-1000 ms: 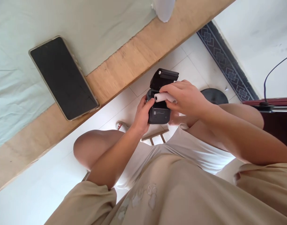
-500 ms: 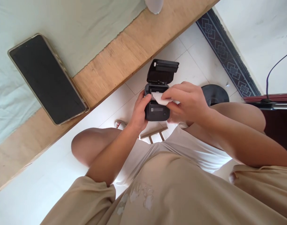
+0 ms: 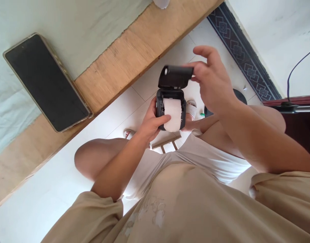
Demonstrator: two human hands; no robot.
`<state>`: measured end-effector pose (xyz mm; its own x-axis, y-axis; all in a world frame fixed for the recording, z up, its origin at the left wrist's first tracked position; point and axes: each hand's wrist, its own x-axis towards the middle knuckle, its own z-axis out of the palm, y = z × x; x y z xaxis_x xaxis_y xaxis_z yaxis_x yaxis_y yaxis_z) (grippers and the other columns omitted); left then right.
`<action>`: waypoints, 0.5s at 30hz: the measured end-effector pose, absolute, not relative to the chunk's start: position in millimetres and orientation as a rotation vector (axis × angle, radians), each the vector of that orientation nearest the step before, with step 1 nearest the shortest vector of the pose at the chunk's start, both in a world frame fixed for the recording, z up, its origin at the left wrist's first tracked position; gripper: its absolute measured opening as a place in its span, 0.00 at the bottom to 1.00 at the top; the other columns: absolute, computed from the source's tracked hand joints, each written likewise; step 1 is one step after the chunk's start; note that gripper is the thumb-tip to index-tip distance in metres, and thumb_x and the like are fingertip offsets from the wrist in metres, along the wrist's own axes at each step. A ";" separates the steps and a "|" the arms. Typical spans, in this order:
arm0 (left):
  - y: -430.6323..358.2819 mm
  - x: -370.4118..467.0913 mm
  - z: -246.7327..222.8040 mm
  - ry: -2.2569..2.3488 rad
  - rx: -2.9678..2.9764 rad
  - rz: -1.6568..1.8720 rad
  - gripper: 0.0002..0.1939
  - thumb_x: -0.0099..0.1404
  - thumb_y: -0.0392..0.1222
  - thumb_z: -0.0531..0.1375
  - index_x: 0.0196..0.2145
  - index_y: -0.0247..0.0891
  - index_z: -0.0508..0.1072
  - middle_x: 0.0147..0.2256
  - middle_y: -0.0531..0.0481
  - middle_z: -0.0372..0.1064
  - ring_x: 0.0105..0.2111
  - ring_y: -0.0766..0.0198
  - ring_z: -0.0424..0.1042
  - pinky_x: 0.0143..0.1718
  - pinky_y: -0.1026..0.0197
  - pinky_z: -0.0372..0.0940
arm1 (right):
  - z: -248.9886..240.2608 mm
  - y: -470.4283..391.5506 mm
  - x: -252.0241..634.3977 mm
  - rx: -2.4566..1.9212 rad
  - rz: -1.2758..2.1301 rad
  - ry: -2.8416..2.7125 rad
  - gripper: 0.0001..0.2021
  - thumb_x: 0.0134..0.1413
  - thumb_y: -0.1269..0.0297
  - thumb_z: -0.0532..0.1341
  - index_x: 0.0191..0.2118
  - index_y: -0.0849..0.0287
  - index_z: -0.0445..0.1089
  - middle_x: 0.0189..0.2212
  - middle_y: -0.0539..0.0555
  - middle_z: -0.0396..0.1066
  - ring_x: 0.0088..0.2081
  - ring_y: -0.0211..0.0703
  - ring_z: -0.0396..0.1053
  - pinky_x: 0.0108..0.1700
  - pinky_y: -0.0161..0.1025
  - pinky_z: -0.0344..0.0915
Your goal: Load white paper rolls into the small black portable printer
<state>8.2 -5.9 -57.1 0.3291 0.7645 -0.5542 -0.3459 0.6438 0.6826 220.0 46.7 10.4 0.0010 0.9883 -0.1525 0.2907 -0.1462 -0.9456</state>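
My left hand (image 3: pixel 150 123) is closed around the left side of a small black portable printer (image 3: pixel 183 108), held above my lap. Its thumb presses on a strip of white paper (image 3: pixel 173 113) that comes out of the compartment and drapes over the printer's front. The hinged lid (image 3: pixel 175 77) stands up at the back, tilted open. At the lid's right edge, my right hand (image 3: pixel 214 82) pinches the corner between thumb and fingers, with one finger raised apart. The right fingertips are slightly blurred, and some sit behind the lid.
Left of the printer runs a wooden table edge (image 3: pixel 114 60) with a pale cloth on it. A smartphone (image 3: pixel 47 82) lies there, overhanging the wood. A white object (image 3: pixel 161 2) stands at the top. A black cable (image 3: pixel 289 77) hangs at the right.
My right hand has let go of the paper and moved up to the lid's edge. The paper now drapes over the printer's front, under my left thumb.
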 end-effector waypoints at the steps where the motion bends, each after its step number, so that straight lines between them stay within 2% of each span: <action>1: -6.2 8.4 -57.5 1.003 0.494 0.768 0.50 0.45 0.46 0.79 0.65 0.49 0.69 0.59 0.45 0.79 0.61 0.40 0.78 0.56 0.46 0.77 | 11.2 47.0 218.1 -1.494 1.236 -1.284 0.22 0.69 0.48 0.58 0.62 0.50 0.63 0.48 0.57 0.82 0.66 0.56 0.76 0.72 0.61 0.66; 2: -6.4 8.5 -57.5 1.015 0.496 0.775 0.50 0.45 0.46 0.79 0.65 0.49 0.69 0.59 0.46 0.79 0.61 0.41 0.78 0.56 0.46 0.76 | 12.2 46.0 216.5 -1.474 1.244 -1.244 0.19 0.69 0.49 0.59 0.59 0.51 0.64 0.46 0.57 0.82 0.64 0.57 0.77 0.72 0.62 0.66; 4: -6.8 8.5 -56.5 1.024 0.503 0.798 0.50 0.45 0.45 0.78 0.65 0.50 0.68 0.58 0.47 0.78 0.60 0.42 0.78 0.57 0.47 0.75 | 12.9 41.5 213.9 -1.502 1.232 -1.326 0.18 0.66 0.51 0.64 0.57 0.50 0.67 0.51 0.59 0.81 0.64 0.59 0.76 0.71 0.63 0.67; 7: -7.4 8.5 -52.3 1.006 0.471 0.844 0.45 0.46 0.47 0.78 0.61 0.49 0.71 0.55 0.48 0.79 0.59 0.43 0.79 0.57 0.47 0.75 | 7.1 33.3 211.6 -1.550 1.360 -1.569 0.29 0.57 0.49 0.70 0.61 0.50 0.68 0.62 0.60 0.76 0.63 0.61 0.75 0.65 0.64 0.74; 10: -7.6 9.4 -46.4 0.978 0.398 0.911 0.36 0.52 0.55 0.76 0.56 0.46 0.74 0.50 0.47 0.81 0.57 0.42 0.80 0.55 0.47 0.77 | -4.5 28.7 209.2 -1.497 1.486 -1.754 0.35 0.58 0.48 0.69 0.68 0.50 0.64 0.63 0.62 0.74 0.57 0.58 0.78 0.55 0.58 0.79; 12: -6.8 9.9 -42.9 0.974 0.357 0.957 0.29 0.58 0.59 0.73 0.53 0.45 0.76 0.49 0.46 0.82 0.58 0.42 0.81 0.55 0.47 0.78 | -11.8 27.6 206.9 -1.459 1.398 -1.876 0.35 0.59 0.50 0.68 0.70 0.51 0.64 0.64 0.63 0.74 0.58 0.58 0.76 0.55 0.56 0.79; 15: -4.6 9.8 -39.2 1.007 0.304 1.011 0.19 0.64 0.59 0.69 0.44 0.44 0.78 0.47 0.46 0.82 0.61 0.42 0.80 0.57 0.48 0.78 | -18.6 26.8 203.1 -1.439 1.198 -2.025 0.36 0.59 0.50 0.68 0.71 0.54 0.65 0.65 0.65 0.73 0.61 0.62 0.74 0.56 0.58 0.78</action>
<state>9.8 -4.6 -39.2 0.1497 0.8164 -0.5577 -0.5609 0.5346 0.6321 203.1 26.8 -18.6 -0.4027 0.9008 -0.1624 0.5760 0.1115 -0.8098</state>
